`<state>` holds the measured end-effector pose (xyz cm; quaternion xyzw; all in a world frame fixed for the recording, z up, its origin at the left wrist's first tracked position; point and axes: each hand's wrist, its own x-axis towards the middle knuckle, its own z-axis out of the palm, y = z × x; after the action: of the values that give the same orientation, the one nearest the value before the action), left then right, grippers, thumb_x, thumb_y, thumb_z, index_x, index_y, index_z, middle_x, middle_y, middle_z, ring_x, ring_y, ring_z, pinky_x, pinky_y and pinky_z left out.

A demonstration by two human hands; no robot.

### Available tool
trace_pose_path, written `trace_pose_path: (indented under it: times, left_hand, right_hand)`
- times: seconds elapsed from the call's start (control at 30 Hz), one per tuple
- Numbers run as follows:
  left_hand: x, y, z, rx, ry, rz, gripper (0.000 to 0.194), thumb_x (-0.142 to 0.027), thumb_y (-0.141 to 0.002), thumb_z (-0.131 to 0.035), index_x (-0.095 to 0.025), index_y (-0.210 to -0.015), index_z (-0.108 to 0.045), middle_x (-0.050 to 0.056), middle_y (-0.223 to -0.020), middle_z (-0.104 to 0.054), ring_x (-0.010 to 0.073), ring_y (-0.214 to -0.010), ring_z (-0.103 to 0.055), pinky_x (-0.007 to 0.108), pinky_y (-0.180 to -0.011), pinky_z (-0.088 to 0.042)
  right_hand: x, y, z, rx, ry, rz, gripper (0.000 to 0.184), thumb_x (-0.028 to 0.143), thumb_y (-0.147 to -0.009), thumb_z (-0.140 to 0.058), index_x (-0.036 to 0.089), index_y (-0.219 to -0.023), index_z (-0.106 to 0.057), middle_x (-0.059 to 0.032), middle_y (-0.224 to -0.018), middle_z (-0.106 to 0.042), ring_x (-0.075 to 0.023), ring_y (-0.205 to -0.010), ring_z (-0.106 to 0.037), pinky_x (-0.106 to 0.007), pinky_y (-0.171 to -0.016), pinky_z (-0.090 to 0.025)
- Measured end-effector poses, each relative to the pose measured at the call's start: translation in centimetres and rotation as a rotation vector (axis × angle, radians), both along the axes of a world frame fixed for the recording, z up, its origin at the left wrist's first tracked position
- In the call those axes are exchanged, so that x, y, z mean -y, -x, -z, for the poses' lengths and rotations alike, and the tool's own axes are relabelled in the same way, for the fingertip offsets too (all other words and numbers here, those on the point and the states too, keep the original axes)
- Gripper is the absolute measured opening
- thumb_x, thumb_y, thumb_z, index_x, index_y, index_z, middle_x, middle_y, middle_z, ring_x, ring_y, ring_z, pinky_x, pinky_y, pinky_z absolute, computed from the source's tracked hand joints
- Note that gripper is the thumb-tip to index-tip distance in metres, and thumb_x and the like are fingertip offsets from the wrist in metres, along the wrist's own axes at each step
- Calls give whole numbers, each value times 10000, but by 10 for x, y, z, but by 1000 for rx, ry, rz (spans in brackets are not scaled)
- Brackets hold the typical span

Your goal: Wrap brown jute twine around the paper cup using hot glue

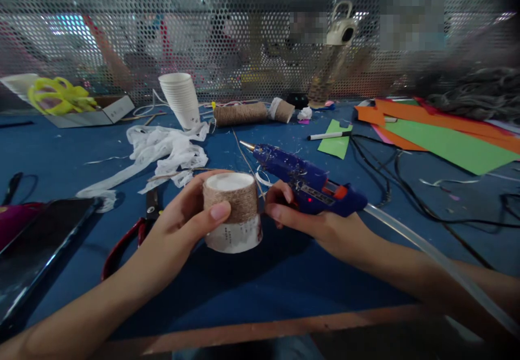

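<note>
My left hand [189, 213] is closed round a short white paper cup [235, 238], its thumb pressing on the front. Brown twine [241, 203] is wound in tight rows round the upper part of the cup; the lower part shows bare white with small print. Just right of the cup, my right hand [292, 208] is closed on a blue hot glue gun [292, 173] with a small red light lit. The gun's nozzle points up and left, and a clear glue stick [422, 251] sticks out of its back. A loose strand of twine [244, 156] runs down towards my right fingertips.
Red-handled pliers [125, 246] and a dark phone-like slab [44, 257] lie left. White gauzy strips [166, 148], stacked paper cups [179, 97] and a twine roll [240, 114] sit behind. Black cables [422, 203] and coloured paper [450, 140] lie right. A perforated metal screen [252, 34] stands behind.
</note>
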<state>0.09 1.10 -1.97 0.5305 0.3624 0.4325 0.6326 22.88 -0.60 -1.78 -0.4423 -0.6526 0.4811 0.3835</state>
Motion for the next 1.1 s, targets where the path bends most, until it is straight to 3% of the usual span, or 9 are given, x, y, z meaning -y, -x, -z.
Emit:
trace_pose_path:
  times: [0.4,0.77,1.1]
  left_hand:
    - [1,-1,0,36,22,10,316,-312,-840,-732,-330,-1156,-718,-19,-1129,-751,192,-1002,-691,238,-841,-542]
    - [2,1,1,-5,7,35,366,-342,-850,-719,-357,-1215,-690,-30,-1218,-730,210,-1117,-663,243,-889,-528]
    - [1,-1,2,-32,-13,42,372,-335,-865,-696,-350,-1236,-676,-32,-1230,-727,221,-1167,-636,258,-927,-492]
  right_hand:
    - [2,10,-5,-123,85,86,219,184,-824,-705,210,-760,-497,67,-782,-597,-66,-675,-527,-196,-728,-466]
    - [2,11,-9,-61,88,115,238,211,-792,-713,216,-726,-485,61,-729,-562,-85,-684,-539,-197,-680,-477]
    - [4,12,-7,-84,-48,165,262,169,-775,-736,218,-724,-484,52,-769,-630,-97,-696,-602,-217,-673,-504]
